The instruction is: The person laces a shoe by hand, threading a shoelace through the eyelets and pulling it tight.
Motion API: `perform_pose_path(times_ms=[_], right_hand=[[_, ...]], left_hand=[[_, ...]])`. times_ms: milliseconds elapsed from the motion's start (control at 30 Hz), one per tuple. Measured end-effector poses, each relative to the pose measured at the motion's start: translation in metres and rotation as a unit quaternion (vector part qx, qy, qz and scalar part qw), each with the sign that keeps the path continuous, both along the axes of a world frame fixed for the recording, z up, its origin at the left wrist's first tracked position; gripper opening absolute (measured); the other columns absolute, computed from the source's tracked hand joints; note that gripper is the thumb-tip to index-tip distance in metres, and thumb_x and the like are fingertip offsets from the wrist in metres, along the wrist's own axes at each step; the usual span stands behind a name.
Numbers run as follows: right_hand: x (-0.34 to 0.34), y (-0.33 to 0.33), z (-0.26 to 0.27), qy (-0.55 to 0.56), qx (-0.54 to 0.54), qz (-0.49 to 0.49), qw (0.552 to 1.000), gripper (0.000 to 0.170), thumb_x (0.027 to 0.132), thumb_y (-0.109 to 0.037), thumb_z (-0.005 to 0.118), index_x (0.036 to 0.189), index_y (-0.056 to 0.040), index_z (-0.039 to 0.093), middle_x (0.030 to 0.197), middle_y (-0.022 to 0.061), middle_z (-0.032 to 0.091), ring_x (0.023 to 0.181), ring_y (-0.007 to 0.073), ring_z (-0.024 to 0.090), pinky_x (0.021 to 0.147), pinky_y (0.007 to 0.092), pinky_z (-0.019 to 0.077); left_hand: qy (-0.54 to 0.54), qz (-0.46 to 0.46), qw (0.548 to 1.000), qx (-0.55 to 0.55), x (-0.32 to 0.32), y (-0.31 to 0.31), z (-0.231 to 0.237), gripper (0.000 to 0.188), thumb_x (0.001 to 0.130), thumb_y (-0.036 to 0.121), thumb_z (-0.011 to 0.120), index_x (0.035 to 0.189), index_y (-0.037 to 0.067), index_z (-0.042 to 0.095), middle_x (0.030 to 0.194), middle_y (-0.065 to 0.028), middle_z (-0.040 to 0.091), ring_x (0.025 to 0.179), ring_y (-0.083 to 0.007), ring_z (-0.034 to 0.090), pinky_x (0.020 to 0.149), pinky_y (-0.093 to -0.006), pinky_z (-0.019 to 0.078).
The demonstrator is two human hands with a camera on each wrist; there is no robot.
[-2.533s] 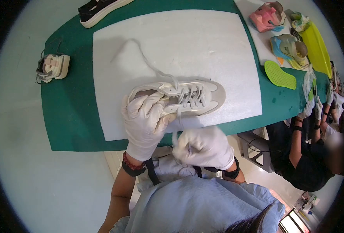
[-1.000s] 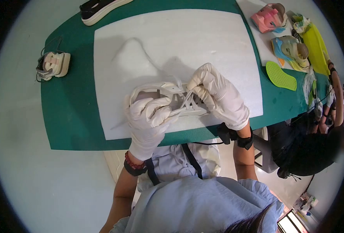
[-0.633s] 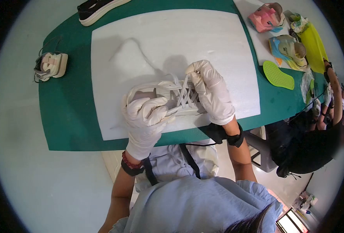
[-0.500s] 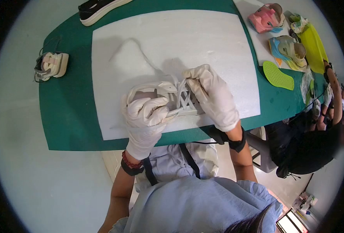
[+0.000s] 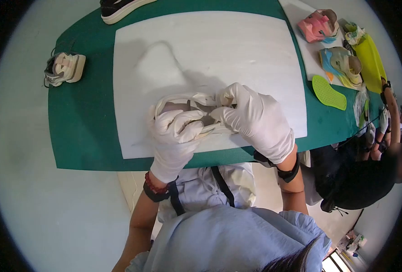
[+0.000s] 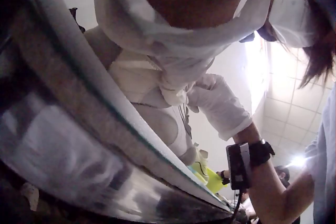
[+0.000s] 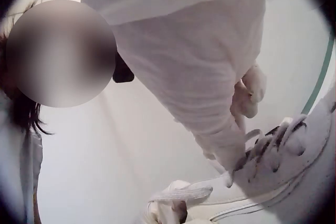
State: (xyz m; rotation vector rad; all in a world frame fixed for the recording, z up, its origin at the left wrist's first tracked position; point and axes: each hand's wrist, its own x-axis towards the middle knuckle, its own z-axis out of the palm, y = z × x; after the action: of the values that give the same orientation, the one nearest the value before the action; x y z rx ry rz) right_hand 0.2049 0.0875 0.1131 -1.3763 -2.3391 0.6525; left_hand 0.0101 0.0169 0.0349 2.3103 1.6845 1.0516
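Observation:
A white lace-up sneaker [image 5: 196, 97] lies on the white mat with its toe to the right in the head view. My gloved left hand [image 5: 174, 136] grips the near side of its opening, fingers curled over the collar. My gloved right hand [image 5: 257, 118] is over the lacing, thumb and fingertips bent onto the laces near the tongue; it covers the toe. In the right wrist view the right hand [image 7: 205, 87] reaches down to the crossed laces [image 7: 278, 142] of the shoe. The left wrist view shows the right hand [image 6: 218, 103] beside the shoe [image 6: 168, 124].
The white mat [image 5: 210, 45] lies on a green table [image 5: 83, 140]. A small sneaker [image 5: 67, 69] stands at the left, a black shoe [image 5: 121, 9] at the far edge. Colourful shoes [image 5: 319, 26], a lime insole [image 5: 329, 93] and a yellow item [image 5: 371, 63] are at the right, near another person.
My right hand came up from the table's near edge to the laces, drew a strand upward, and is now lower over the lacing, nearer the left hand. The left hand kept its grip.

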Motion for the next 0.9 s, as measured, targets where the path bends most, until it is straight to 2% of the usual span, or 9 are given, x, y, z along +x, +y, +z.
perform_pose_path(times_ms=[67, 167, 267, 400, 500, 567, 667, 767, 900], right_hand=[[0.002, -0.001, -0.005, -0.003, 0.003, 0.006, 1.000, 0.016, 0.086, -0.017, 0.074, 0.096, -0.0097, 0.066, 0.088, 0.0075, 0.066, 0.077, 0.0262, 0.069, 0.065, 0.0344, 0.0539], [0.013, 0.006, -0.026, 0.022, 0.162, 0.106, 0.981, 0.014, 0.088, -0.014, 0.068, 0.098, -0.0098, 0.060, 0.090, 0.0105, 0.061, 0.073, 0.0294, 0.067, 0.063, 0.0383, 0.0551], [0.020, 0.009, -0.031, 0.025, 0.154, 0.053, 0.986, 0.019, 0.085, -0.006, 0.067, 0.103, -0.0099, 0.061, 0.094, 0.0090, 0.058, 0.074, 0.0259, 0.067, 0.062, 0.0358, 0.0544], [0.033, 0.014, -0.039, 0.109, 0.098, 0.003, 0.989, 0.025, 0.084, 0.002, 0.066, 0.106, -0.0106, 0.062, 0.094, 0.0083, 0.059, 0.075, 0.0259, 0.065, 0.063, 0.0343, 0.0526], [0.036, 0.016, -0.046, 0.124, 0.085, -0.026, 0.988, 0.024, 0.088, 0.005, 0.063, 0.107, -0.0096, 0.062, 0.094, 0.0088, 0.059, 0.075, 0.0259, 0.063, 0.066, 0.0326, 0.0516], [0.034, 0.015, -0.045, 0.160, 0.062, -0.048, 0.984, 0.020, 0.092, 0.005, 0.060, 0.107, -0.0082, 0.062, 0.095, 0.0095, 0.059, 0.076, 0.0258, 0.063, 0.069, 0.0316, 0.0510], [0.039, 0.022, -0.057, 0.182, 0.086, -0.072, 0.977, 0.017, 0.097, 0.003, 0.055, 0.109, -0.0066, 0.062, 0.092, 0.0100, 0.059, 0.076, 0.0249, 0.061, 0.074, 0.0308, 0.0491], [0.042, 0.023, -0.054, 0.219, 0.000, -0.111, 0.969, 0.014, 0.100, -0.001, 0.054, 0.110, -0.0058, 0.061, 0.089, 0.0110, 0.061, 0.079, 0.0264, 0.061, 0.078, 0.0322, 0.0490], [0.043, 0.022, -0.050, 0.178, -0.026, -0.142, 0.973, 0.012, 0.101, -0.005, 0.056, 0.112, -0.0059, 0.061, 0.088, 0.0120, 0.062, 0.081, 0.0287, 0.065, 0.075, 0.0334, 0.0512]], left_hand=[[0.007, 0.005, 1.000, 0.001, 0.000, -0.001, -0.003, 0.018, 0.068, 0.021, 0.076, 0.085, 0.020, 0.071, 0.109, 0.0091, 0.070, 0.109, -0.0204, 0.054, 0.111, -0.0539, 0.0318], [0.012, 0.009, 1.000, 0.009, 0.000, 0.000, -0.004, 0.020, 0.067, 0.023, 0.079, 0.085, 0.021, 0.071, 0.109, 0.0096, 0.069, 0.109, -0.0202, 0.054, 0.113, -0.0546, 0.0301], [0.017, 0.010, 1.000, 0.011, 0.000, -0.001, -0.003, 0.021, 0.067, 0.026, 0.080, 0.085, 0.021, 0.071, 0.108, 0.0098, 0.069, 0.109, -0.0199, 0.053, 0.112, -0.0549, 0.0302], [0.009, 0.008, 1.000, 0.020, 0.002, 0.001, -0.003, 0.022, 0.066, 0.028, 0.081, 0.083, 0.021, 0.069, 0.107, 0.0100, 0.069, 0.108, -0.0199, 0.053, 0.110, -0.0536, 0.0322], [0.017, -0.020, 1.000, -0.009, -0.003, 0.000, -0.003, 0.023, 0.069, 0.019, 0.085, 0.088, 0.017, 0.074, 0.115, 0.0032, 0.069, 0.117, -0.0243, 0.047, 0.103, -0.0377, 0.0410], [-0.028, -0.018, 0.999, -0.031, -0.002, -0.003, -0.009, 0.025, 0.067, 0.018, 0.086, 0.089, 0.016, 0.074, 0.115, 0.0025, 0.069, 0.117, -0.0242, 0.047, 0.102, -0.0374, 0.0412], [0.003, -0.027, 1.000, -0.001, -0.004, -0.001, -0.009, 0.030, 0.064, 0.016, 0.088, 0.090, 0.016, 0.072, 0.114, 0.0015, 0.069, 0.116, -0.0242, 0.048, 0.101, -0.0375, 0.0420], [0.022, -0.029, 0.999, 0.033, -0.003, 0.001, -0.008, 0.032, 0.064, 0.015, 0.088, 0.091, 0.016, 0.071, 0.112, 0.0013, 0.069, 0.115, -0.0246, 0.049, 0.100, -0.0384, 0.0427], [0.011, -0.029, 0.999, 0.029, -0.003, 0.001, -0.008, 0.030, 0.066, 0.017, 0.088, 0.090, 0.017, 0.070, 0.111, 0.0013, 0.070, 0.115, -0.0257, 0.049, 0.101, -0.0396, 0.0428]])
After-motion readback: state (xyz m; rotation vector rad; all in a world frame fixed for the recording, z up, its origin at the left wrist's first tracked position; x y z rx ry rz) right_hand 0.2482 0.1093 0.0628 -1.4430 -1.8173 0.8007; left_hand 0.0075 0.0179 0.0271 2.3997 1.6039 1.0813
